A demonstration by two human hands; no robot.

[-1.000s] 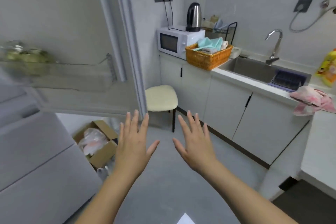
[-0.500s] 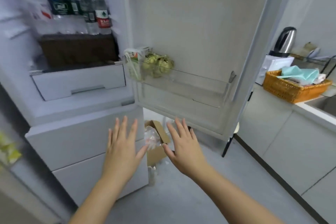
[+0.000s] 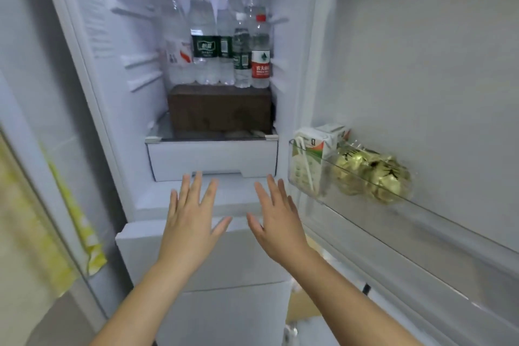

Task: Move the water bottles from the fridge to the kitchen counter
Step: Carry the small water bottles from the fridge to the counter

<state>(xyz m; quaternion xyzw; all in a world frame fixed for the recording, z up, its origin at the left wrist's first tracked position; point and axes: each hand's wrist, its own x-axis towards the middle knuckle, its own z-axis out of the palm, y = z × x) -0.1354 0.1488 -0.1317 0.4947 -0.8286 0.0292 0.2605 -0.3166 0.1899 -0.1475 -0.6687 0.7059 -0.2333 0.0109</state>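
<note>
Inside, clear plastic water bottles (image 3: 216, 36) stand upright on a dark wooden box (image 3: 220, 111).

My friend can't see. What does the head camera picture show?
Two empty open hands, left hand and right hand, reach toward an open fridge where water bottles stand on a brown box. A carton sits in the door shelf.

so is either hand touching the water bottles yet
Apart. The head view shows the left hand and right hand open, well below the water bottles.
</note>
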